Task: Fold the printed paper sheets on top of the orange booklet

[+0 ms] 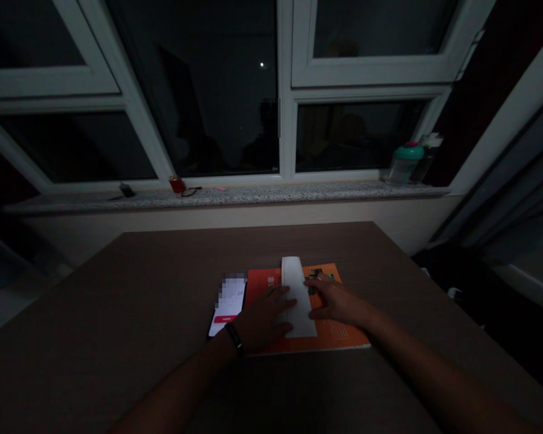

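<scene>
A folded strip of white paper (pixel 296 277) lies lengthwise on an orange and red book (pixel 344 328) with a thin, flat cover. My left hand (pixel 266 319) rests across the paper's left side, its fingers spread and pressing down; a dark band circles the wrist. At the paper's right edge is my right hand (pixel 339 301), its thumb and forefinger apart and both touching that edge. Its other fingers are bent over the book and partly hidden. Left of the book, a phone (pixel 226 318) with a lit screen and a red button touches or nearly touches it.
The brown table (pixel 163 283) reaches toward a speckled stone windowsill (pixel 262 194). On the sill stand a bottle with a teal lid (pixel 405 163), a clear bottle (pixel 429 154) behind it, a small red object (pixel 177 184) and a small dark object (pixel 127 190). The room is dim.
</scene>
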Demonstrator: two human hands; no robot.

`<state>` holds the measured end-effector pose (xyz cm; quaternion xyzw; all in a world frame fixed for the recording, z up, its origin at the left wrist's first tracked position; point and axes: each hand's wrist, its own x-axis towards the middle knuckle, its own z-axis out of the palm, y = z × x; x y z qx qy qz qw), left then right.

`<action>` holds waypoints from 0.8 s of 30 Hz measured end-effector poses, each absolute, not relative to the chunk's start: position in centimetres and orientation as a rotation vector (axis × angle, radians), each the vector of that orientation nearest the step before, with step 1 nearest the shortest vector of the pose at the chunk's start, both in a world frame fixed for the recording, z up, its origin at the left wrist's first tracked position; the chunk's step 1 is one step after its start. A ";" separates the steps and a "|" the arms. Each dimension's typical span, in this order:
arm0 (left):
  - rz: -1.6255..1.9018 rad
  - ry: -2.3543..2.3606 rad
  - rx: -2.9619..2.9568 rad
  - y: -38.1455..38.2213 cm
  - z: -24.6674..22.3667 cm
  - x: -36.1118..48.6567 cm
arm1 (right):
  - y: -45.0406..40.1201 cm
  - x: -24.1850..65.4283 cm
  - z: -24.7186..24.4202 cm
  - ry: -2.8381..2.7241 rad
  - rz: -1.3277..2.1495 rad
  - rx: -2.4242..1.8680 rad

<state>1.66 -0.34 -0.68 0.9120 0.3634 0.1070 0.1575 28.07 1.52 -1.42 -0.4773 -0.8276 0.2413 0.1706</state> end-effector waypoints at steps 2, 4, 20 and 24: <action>0.310 1.029 2.625 -0.3 -0.7 1.6 | 1.6 28.1 -1.5 -2.347 0.686 -1.360; 0.309 1.017 2.635 -0.3 -0.8 1.6 | 1.6 28.1 -1.3 -2.352 0.682 -1.349; 0.449 0.975 2.670 -0.6 0.4 2.3 | 0.1 26.6 -0.2 -2.441 0.495 -1.235; 0.344 0.920 2.764 -0.7 0.8 2.8 | -0.6 25.9 0.0 -2.455 0.496 -1.211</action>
